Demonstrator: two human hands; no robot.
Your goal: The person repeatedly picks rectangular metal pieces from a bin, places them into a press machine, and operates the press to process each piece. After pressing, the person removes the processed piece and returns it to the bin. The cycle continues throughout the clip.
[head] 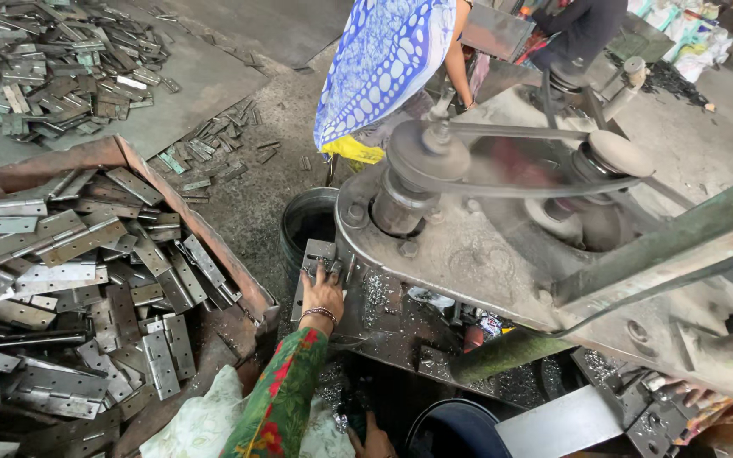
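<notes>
Item, feeding step: my left hand point(322, 293), fingers closed on a grey hinge plate point(316, 256) at the belt-driven machine point(468, 246)'s nine o'clock edge; right hand point(373, 439) unclear; next, seat it squarely.

white and coloured sacks point(696, 38) piled at top right, no labels, signs, screens

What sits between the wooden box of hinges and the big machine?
In the head view, a dark round bucket stands there, with the left hand on a metal piece beside it.
</notes>
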